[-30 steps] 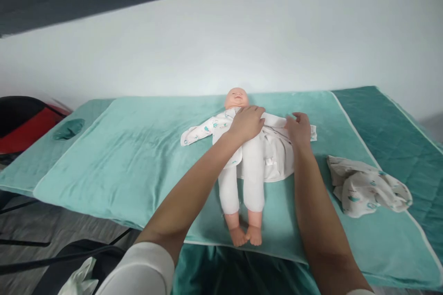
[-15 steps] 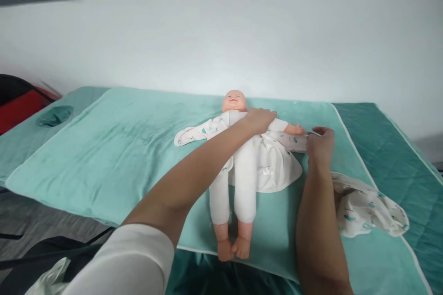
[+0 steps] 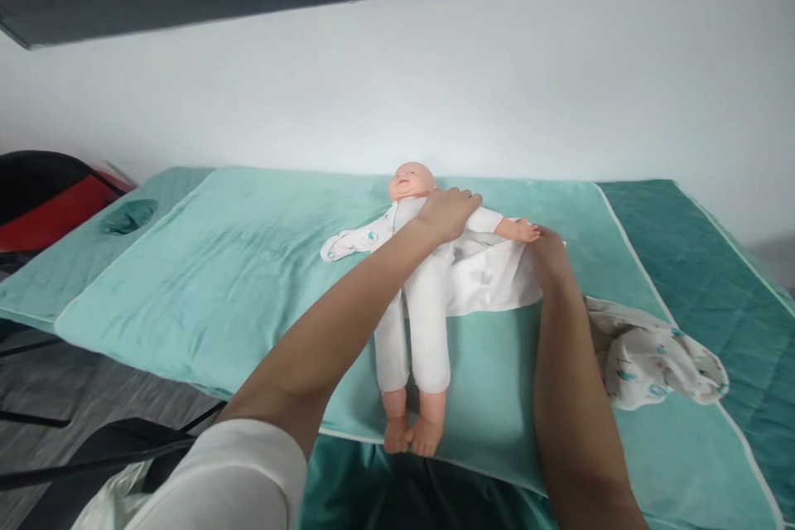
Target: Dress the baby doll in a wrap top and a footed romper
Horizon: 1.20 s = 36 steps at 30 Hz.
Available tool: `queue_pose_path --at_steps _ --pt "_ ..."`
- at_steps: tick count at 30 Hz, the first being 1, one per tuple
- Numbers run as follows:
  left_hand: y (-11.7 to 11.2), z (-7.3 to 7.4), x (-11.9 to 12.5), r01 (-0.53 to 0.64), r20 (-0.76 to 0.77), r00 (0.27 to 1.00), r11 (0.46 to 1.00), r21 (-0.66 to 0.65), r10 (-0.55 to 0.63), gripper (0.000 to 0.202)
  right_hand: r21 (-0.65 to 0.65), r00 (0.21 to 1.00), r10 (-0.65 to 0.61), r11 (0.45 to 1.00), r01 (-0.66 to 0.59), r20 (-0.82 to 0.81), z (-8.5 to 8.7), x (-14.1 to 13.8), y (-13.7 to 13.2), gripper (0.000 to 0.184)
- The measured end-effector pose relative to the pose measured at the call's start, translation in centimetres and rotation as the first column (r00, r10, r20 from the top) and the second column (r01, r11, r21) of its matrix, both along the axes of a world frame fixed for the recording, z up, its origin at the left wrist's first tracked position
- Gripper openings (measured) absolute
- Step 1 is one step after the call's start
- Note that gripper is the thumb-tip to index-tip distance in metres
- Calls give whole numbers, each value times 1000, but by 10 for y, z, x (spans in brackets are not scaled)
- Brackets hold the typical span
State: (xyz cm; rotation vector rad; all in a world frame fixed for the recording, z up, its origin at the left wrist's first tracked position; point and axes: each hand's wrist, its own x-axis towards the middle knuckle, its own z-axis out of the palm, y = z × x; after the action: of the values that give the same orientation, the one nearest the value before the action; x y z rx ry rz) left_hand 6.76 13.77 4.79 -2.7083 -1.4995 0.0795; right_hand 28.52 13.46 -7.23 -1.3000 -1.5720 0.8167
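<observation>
A baby doll (image 3: 428,323) with a white cloth body lies on its back, its bare feet toward me. A white baby shirt (image 3: 490,277) with a small print covers the doll's arm on the left; the rest lies spread beneath the doll and out to the right. My left hand (image 3: 450,214) is closed over the doll's shoulder and upper arm on the right. Beside the doll's outstretched hand (image 3: 522,229), my right hand (image 3: 550,252) is closed on the outer end of the shirt. Its fingertips are partly hidden.
A crumpled printed baby garment (image 3: 652,356) lies right of my right forearm. The teal mat (image 3: 248,265) covers a bed with a face hole (image 3: 128,217) at the left. A white wall (image 3: 397,83) rises behind. A black and red chair (image 3: 55,199) stands far left.
My right hand has moved left, up to the doll's hand, pulling the shirt's outer part up with it. My left hand stays on the doll's shoulder. The view has shifted slightly.
</observation>
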Motion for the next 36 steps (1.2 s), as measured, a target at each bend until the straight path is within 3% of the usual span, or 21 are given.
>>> queue_pose_path --at_steps 3,6,12,15,17,20,23,26,28,30,32,34,36 --pt "-3 -1 -4 -15 -9 1000 1000 -8 15 44 -142 915 -245 968 209 -321 4 8 2 29" --pt "0 -4 -1 -48 -36 998 999 -22 47 41 -292 746 -317 941 171 -586 16 7 -3 33" --pt "8 -26 20 -120 -50 992 992 -46 118 37 -233 821 -76 970 -70 -565 45 -18 -25 58" --pt "8 -33 24 -149 70 986 987 -56 152 47 -147 831 38 979 -143 -556 50 -39 -36 56" --pt "10 -30 19 -127 229 962 987 -99 147 47 -88 802 155 964 -250 -577 52 -49 -42 51" --pt "17 -19 -2 22 538 840 986 -168 73 26 -76 729 376 860 -504 -572 55 -54 -50 61" --pt "22 -13 -31 84 695 718 985 -151 45 12 -98 608 546 692 -715 -577 58 -52 -56 70" --pt "18 -20 -58 -93 738 667 994 -50 99 13 -78 430 674 486 -871 -601 59 -50 -58 64" --pt "10 -30 -72 -239 777 611 971 -4 153 10 -74 376 710 418 -906 -595 58 -51 -58 58" --pt "-1 -43 -85 -334 825 534 943 8 182 9 -63 408 702 461 -885 -583 56 -52 -57 53" --pt "-15 -60 -101 -405 853 480 914 11 202 16 -32 486 643 584 -811 -592 53 -53 -56 48" --pt "-32 -79 -122 -488 825 507 872 36 249 22 2 552 557 705 -709 -620 51 -53 -54 42" --pt "-51 -98 -148 -531 726 616 842 97 305 32 13 584 492 771 -636 -646 48 -53 -51 37"
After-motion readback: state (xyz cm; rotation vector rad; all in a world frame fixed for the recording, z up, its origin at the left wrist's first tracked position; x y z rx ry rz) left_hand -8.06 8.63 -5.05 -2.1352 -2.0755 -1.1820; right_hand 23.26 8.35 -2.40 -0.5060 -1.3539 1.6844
